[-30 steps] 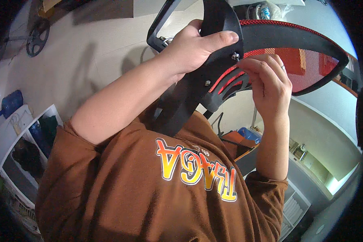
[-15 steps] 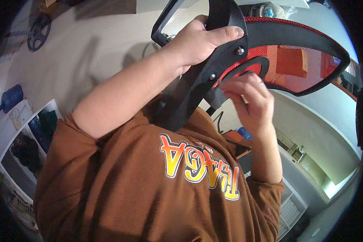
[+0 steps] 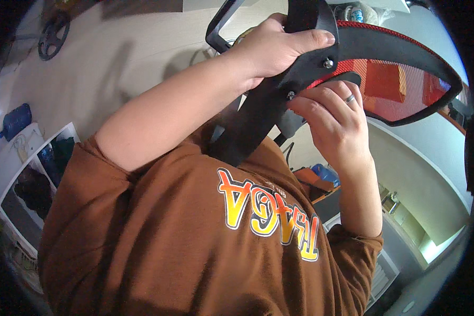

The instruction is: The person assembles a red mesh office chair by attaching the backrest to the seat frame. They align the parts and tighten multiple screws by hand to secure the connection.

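Brown short-sleeved shirt (image 3: 195,247) with an orange-and-yellow printed graphic on the chest, worn by the person, fills the lower half of the view. Black chair-back frame (image 3: 258,116), a broad flat spine rising from chest level to the top of the picture, joined to a curved black rim. Red mesh panel (image 3: 400,84), stretched inside that rim, upper right, held up above the chest between both hands. Left hand (image 3: 276,50), closed around the upper part of the black frame, thumb laid across its front edge beside a bolt (image 3: 328,63). Right hand (image 3: 337,124), fingers curled against the frame just below the rim, at a second bolt (image 3: 290,96); a ring on one finger; whether it pinches anything cannot be told. White shelf unit (image 3: 31,179), lower left, holding dark items. Blue water jug (image 3: 16,120) beside it.
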A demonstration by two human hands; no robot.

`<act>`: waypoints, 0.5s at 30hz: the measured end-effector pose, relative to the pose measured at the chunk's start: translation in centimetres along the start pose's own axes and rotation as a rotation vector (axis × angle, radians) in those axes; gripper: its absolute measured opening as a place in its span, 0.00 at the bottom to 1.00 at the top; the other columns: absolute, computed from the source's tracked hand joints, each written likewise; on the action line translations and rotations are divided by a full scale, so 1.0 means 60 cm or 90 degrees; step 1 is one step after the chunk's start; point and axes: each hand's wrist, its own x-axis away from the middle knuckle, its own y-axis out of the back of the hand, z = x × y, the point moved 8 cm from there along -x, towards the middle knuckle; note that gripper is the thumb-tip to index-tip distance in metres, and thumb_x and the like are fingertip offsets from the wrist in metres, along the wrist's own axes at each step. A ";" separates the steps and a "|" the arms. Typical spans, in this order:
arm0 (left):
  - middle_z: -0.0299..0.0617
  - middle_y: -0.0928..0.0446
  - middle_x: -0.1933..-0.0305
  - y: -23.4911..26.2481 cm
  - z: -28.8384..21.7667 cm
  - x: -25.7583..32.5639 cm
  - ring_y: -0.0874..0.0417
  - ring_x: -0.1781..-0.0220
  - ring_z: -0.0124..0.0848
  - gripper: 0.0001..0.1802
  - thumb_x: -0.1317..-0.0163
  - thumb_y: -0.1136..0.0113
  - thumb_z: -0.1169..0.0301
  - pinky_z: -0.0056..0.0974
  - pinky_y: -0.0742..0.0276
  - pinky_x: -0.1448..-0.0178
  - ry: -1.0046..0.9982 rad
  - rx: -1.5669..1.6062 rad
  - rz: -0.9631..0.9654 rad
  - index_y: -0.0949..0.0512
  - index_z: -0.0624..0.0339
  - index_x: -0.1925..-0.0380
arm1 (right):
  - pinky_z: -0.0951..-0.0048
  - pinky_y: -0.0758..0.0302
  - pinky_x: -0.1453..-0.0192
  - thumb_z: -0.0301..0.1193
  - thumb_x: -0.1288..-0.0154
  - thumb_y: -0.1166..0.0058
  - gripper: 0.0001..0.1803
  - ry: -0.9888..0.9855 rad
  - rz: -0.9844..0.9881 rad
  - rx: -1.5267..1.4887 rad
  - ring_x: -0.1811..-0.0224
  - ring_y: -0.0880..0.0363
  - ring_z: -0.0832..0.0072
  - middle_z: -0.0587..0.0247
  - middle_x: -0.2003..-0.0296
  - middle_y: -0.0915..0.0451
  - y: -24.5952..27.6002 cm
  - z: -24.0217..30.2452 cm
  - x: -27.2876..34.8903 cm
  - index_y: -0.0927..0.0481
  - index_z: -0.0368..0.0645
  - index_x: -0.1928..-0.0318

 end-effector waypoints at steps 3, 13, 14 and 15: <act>0.45 0.20 0.57 0.002 -0.006 0.001 0.17 0.57 0.29 0.32 0.47 0.30 0.55 0.31 0.22 0.52 -0.004 -0.008 -0.010 0.27 0.70 0.52 | 0.66 0.31 0.55 0.31 0.52 0.40 0.12 0.006 -0.003 0.033 0.63 0.24 0.72 0.70 0.62 0.22 0.002 -0.002 -0.002 0.20 0.49 0.64; 0.49 0.20 0.56 0.007 -0.005 0.005 0.17 0.57 0.32 0.35 0.48 0.30 0.53 0.32 0.21 0.52 0.007 -0.012 -0.011 0.28 0.73 0.52 | 0.67 0.37 0.56 0.41 0.57 0.33 0.16 0.067 -0.248 0.161 0.72 0.26 0.82 0.76 0.65 0.22 -0.013 -0.006 0.038 0.19 0.54 0.65; 0.49 0.20 0.56 0.008 -0.005 0.006 0.17 0.57 0.32 0.36 0.49 0.30 0.52 0.32 0.21 0.51 0.007 -0.002 -0.008 0.28 0.72 0.52 | 0.66 0.37 0.55 0.42 0.57 0.33 0.16 0.076 -0.254 0.166 0.73 0.27 0.83 0.77 0.67 0.22 -0.012 -0.006 0.035 0.19 0.55 0.66; 0.49 0.20 0.56 0.011 -0.006 0.007 0.16 0.57 0.32 0.37 0.50 0.29 0.52 0.32 0.21 0.51 0.007 0.008 -0.006 0.28 0.72 0.51 | 0.66 0.37 0.55 0.42 0.57 0.33 0.15 0.084 -0.261 0.171 0.75 0.27 0.83 0.78 0.69 0.22 -0.012 -0.005 0.032 0.19 0.55 0.66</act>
